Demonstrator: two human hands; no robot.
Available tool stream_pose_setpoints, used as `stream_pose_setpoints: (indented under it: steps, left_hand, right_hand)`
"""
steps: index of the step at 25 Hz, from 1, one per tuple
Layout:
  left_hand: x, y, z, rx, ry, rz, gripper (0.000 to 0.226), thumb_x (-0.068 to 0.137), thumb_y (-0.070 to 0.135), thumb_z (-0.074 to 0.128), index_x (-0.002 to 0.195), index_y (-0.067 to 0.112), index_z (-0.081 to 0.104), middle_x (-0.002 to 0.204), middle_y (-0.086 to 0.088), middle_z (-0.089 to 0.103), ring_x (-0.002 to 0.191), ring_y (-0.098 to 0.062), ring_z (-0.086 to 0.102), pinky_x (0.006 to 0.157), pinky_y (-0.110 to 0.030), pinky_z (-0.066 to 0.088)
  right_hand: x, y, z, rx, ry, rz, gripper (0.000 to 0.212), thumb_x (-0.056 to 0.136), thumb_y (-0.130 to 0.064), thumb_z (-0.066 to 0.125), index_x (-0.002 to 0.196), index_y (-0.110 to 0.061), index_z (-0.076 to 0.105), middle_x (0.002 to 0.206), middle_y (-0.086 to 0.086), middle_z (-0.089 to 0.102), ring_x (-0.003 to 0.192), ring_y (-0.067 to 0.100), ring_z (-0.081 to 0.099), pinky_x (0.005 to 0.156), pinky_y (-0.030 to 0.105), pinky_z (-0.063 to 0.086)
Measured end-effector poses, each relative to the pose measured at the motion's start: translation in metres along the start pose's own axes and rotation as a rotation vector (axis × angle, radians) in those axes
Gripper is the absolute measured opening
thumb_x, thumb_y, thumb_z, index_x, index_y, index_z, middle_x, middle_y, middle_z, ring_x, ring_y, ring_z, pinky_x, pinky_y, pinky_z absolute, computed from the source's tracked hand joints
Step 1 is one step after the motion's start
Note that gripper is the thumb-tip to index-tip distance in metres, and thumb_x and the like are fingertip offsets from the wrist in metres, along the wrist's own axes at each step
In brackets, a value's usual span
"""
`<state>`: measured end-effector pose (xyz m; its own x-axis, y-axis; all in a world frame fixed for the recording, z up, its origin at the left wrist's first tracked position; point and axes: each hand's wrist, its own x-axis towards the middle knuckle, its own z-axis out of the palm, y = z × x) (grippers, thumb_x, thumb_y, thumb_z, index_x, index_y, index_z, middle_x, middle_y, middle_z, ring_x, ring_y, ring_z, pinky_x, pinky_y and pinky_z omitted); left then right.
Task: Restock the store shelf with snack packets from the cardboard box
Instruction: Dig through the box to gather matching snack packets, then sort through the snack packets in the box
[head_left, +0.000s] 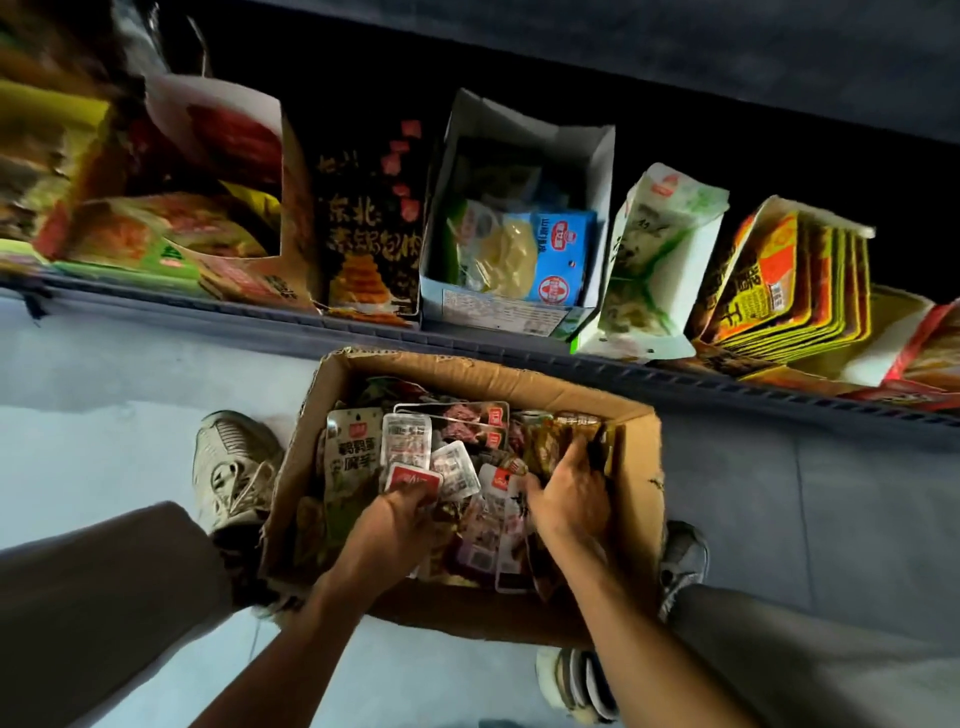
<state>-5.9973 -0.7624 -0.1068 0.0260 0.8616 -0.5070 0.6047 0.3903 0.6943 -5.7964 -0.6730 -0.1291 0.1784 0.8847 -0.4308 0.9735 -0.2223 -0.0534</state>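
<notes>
An open cardboard box (636, 467) stands on the floor between my feet, filled with several mixed snack packets. My left hand (395, 525) is inside the box and grips a small packet with a red top (411, 478). My right hand (569, 493) reaches into the box's right side, its fingers curled over a bundle of yellow-brown packets (561, 431). The store shelf (467, 343) runs just beyond the box, with snack packs standing along it.
On the shelf stand an open white carton (602, 171) holding blue and white packs, a black bag (369, 223), a white-green pouch (660, 260) and a row of orange-yellow packs (795, 280). My shoes (234, 462) flank the box on a pale floor.
</notes>
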Motion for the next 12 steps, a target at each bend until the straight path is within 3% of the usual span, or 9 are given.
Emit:
stream_pose_setpoints:
  steps: [3,6,9,12]
  left_hand:
    - [-0.002,-0.001,0.002,-0.005,-0.008,0.003,0.045,0.091,0.026,0.052,0.136,0.02,0.053,0.127,-0.001,0.066,0.112,-0.02,0.067,0.088,-0.028,0.058]
    - [-0.006,0.001,0.003,-0.029,-0.004,-0.002,0.038,0.097,0.019,0.054,0.134,0.022,0.052,0.124,0.002,0.066,0.109,-0.018,0.068,0.084,-0.025,0.059]
    - [-0.012,0.006,0.001,-0.025,-0.008,-0.004,0.034,0.097,0.017,0.057,0.131,0.023,0.055,0.119,0.011,0.063,0.106,-0.011,0.066,0.078,-0.011,0.054]
    - [-0.007,0.022,-0.003,-0.034,0.036,-0.017,0.026,0.096,0.012,0.058,0.12,0.02,0.061,0.111,0.012,0.063,0.097,-0.006,0.065,0.069,-0.003,0.048]
  right_hand:
    - [0.006,0.001,0.001,-0.052,0.0,-0.012,0.059,0.093,-0.046,0.057,0.137,-0.012,0.037,0.127,0.008,0.06,0.109,0.028,0.063,0.079,0.038,0.055]
    - [0.009,0.002,0.002,-0.111,0.004,-0.081,0.064,0.091,-0.054,0.059,0.137,-0.015,0.039,0.125,0.006,0.059,0.104,0.025,0.066,0.072,0.034,0.054]
    - [0.012,0.006,-0.006,-0.114,0.04,-0.122,0.037,0.101,-0.039,0.044,0.126,-0.012,0.05,0.112,0.005,0.069,0.096,0.022,0.069,0.071,0.031,0.053]
    - [0.007,0.019,-0.026,0.101,0.085,-0.091,0.027,0.104,-0.027,0.039,0.105,-0.008,0.059,0.1,0.011,0.071,0.091,0.025,0.069,0.07,0.031,0.05]
